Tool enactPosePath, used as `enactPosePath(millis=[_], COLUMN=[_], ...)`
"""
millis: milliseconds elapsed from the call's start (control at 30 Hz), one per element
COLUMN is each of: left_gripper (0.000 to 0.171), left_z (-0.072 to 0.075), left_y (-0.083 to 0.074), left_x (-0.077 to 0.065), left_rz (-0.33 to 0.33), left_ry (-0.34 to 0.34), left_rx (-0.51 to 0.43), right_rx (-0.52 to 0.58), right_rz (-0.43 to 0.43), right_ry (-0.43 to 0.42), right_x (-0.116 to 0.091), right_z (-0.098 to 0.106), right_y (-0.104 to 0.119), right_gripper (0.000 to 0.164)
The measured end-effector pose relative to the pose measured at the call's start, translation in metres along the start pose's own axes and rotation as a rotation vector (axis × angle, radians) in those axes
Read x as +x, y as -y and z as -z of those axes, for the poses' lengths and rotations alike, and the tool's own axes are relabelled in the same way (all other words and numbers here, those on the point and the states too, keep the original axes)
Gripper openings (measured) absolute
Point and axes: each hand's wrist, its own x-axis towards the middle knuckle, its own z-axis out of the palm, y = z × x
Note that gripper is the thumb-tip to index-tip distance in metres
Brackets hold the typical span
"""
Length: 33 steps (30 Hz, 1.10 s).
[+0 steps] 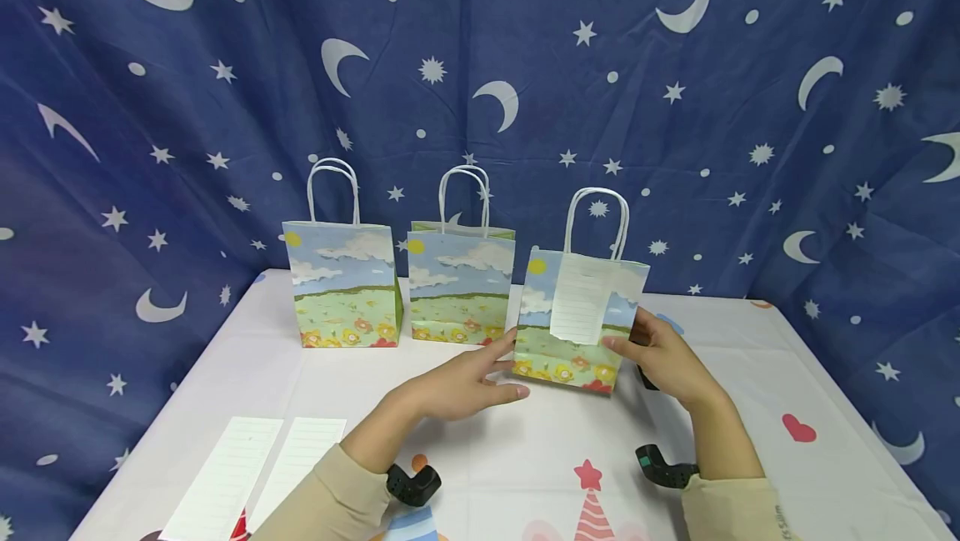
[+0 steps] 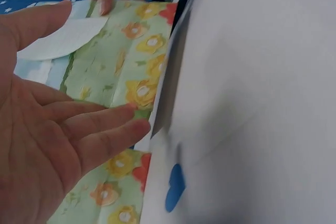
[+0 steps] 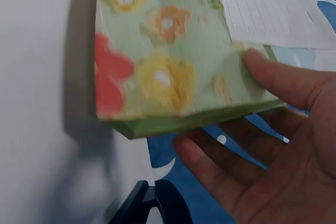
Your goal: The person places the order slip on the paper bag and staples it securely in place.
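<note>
Nearest the person, to the left of the left hand [image 1: 465, 383] and beside its sleeve [image 1: 345, 487], a long lined sheet [image 1: 222, 478] and a second sheet [image 1: 300, 458] lie side by side on the white table [image 1: 495, 487]. The left hand itself is free of any hold, its fingers extended toward the lower left edge of a paper bag [image 1: 543, 349]; whether the fingertips touch it is hard to tell. The right hand [image 1: 667, 358] grips that bag at its other side, thumb on the front, fingers behind. The bag thus stands between the two hands, leaning a little, with a lined slip [image 1: 581, 299] hanging down its front from the handle's base; what fixes it there cannot be seen. The step in hand looks like setting this slip-bearing bag in place; the next move probably calls for squaring it up with both hands before letting go. Beyond the left hand stands the middle bag [image 1: 461, 274], and farther left the leftmost bag [image 1: 345, 287], both upright, no slip on their fronts. Behind everything hangs a blue curtain [image 1: 420, 16].
</note>
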Motion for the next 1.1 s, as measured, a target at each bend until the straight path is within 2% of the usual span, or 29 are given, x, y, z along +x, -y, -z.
enactPosePath(millis=[233,400,600,733,900,1100], left_gripper=[0.091,0.091,0.093,0.093,0.090,0.090], left_z=[-0.008,-0.012,-0.017,-0.018,-0.020,-0.023], left_y=[0.001,0.001,-0.001,-0.001,0.000,0.003], left_x=[0.007,0.019,0.034,0.039,0.043,0.049], left_rz=[0.018,-0.005,-0.011,0.011,0.037,0.049], left_ry=[-0.034,-0.081,-0.114,-0.135,-0.161,-0.193], left_rx=[-0.035,-0.086,-0.084,-0.072,-0.055,-0.032], right_rx=[0.022,0.060,0.068,0.059,0.013,0.023], right_rz=[0.012,-0.010,-0.049,-0.087,-0.154,-0.153], right_ry=[-0.101,-0.191,-0.273,-0.276,-0.233,-0.205], right_x=[0.007,0.010,0.012,0.014,0.014,0.016], right_z=[-0.012,-0.018,-0.024,-0.027,-0.028,-0.029], right_y=[-0.001,-0.001,-0.003,-0.004,-0.007,-0.014], right_gripper=[0.061,0.062,0.060,0.066,0.070,0.070])
